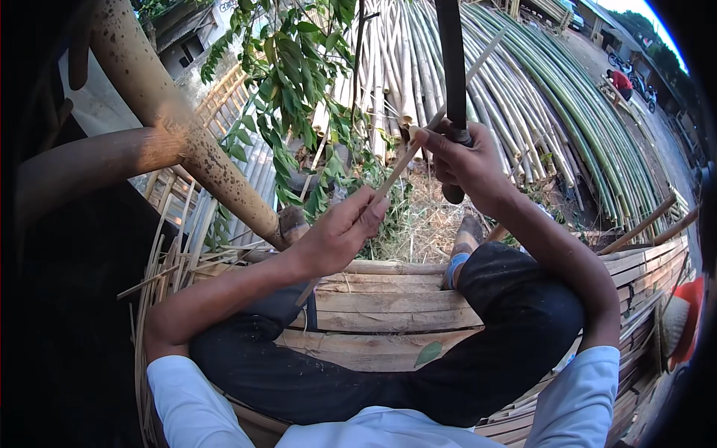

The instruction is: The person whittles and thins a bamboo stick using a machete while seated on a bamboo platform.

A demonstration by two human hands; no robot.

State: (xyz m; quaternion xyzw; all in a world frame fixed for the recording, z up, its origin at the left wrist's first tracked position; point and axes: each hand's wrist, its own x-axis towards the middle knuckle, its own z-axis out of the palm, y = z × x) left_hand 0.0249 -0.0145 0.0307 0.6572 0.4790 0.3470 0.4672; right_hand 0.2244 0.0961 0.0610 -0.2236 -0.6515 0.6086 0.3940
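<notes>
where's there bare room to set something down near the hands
The wooden slats between the dark trouser legs look mostly bare, apart from a green leaf. Ahead it is crowded: left hand gripping a thin strip, right hand a knife, leafy branches and stacked poles beyond.

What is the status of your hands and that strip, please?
Left hand gripping thin strip. Right hand holding knife, thumb against strip. Strip slants across knife. Leafy branches hang left of knife.
</notes>
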